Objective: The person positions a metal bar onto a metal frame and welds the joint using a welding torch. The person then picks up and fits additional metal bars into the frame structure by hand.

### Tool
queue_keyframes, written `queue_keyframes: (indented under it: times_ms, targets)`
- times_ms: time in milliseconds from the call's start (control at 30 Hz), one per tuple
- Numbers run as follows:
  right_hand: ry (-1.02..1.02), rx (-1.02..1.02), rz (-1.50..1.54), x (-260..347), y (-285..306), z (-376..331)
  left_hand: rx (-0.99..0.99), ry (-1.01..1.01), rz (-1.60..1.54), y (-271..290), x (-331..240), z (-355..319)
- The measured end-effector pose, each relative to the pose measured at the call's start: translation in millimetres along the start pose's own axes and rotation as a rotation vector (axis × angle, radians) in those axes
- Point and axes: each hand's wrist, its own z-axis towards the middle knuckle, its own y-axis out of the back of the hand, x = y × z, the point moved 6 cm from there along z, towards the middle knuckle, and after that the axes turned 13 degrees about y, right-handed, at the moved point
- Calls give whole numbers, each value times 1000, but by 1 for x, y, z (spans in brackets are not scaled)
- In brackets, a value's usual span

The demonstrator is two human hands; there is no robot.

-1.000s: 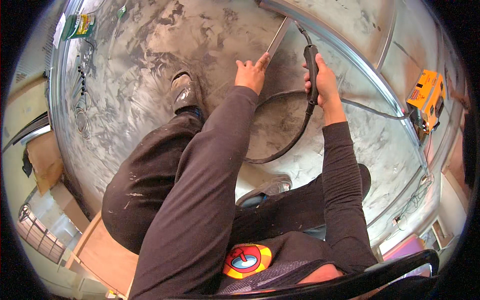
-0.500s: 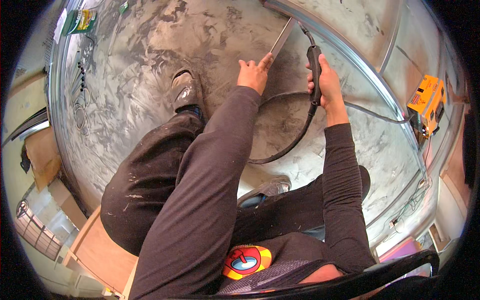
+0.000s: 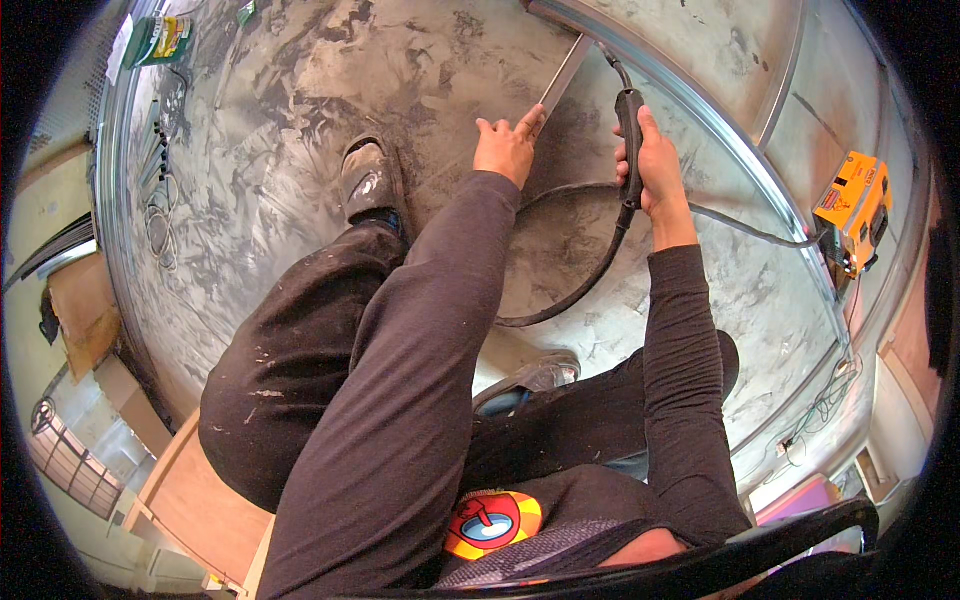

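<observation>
My right hand [image 3: 657,165] is wrapped round the black handle of a welding torch [image 3: 629,130], thumb up along its side. The bent neck of the torch points away from me, its tip close to where a short metal bar [image 3: 566,80] meets a long metal rail [image 3: 690,85]. At the near end of that bar is my left hand [image 3: 505,150], its fingertips gripping the metal while another finger sticks out to the left. From the torch a thick black cable [image 3: 600,283] loops over the floor. The exact contact at the torch tip is too small to make out.
An orange welding machine [image 3: 853,205] stands at the right beyond the rail. Thin wires [image 3: 830,400] lie at the lower right. At the far left are a green box [image 3: 158,42] and another metal rail [image 3: 108,200]. My shoe [image 3: 372,180] rests on the stained floor [image 3: 270,120].
</observation>
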Motion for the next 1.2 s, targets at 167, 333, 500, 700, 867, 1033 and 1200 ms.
queue_keyframes:
  times_ms: [167, 333, 500, 700, 867, 1033, 1200]
  targets:
    - [-10, -2, -3, 0, -2, 0, -1, 4, -16, 0, 0, -1]
    - [6, 13, -7, -1, -3, 3, -3, 1, -62, 1, 0, -2]
    - [-4, 6, -15, 0, -4, 4, 4, 4, -70, 2, -1, -2]
    - [-18, -2, -20, 1, -6, 5, 12, 3, -70, 1, 0, -1]
    - [-10, -2, -17, 2, -7, 6, 19, 1, -61, 2, 1, -1]
    - [-24, -4, -37, 0, -6, 9, -2, 6, -76, 3, 0, -2]
    - [-58, -28, -61, 0, -2, 8, 22, -4, -20, -2, -10, -2]
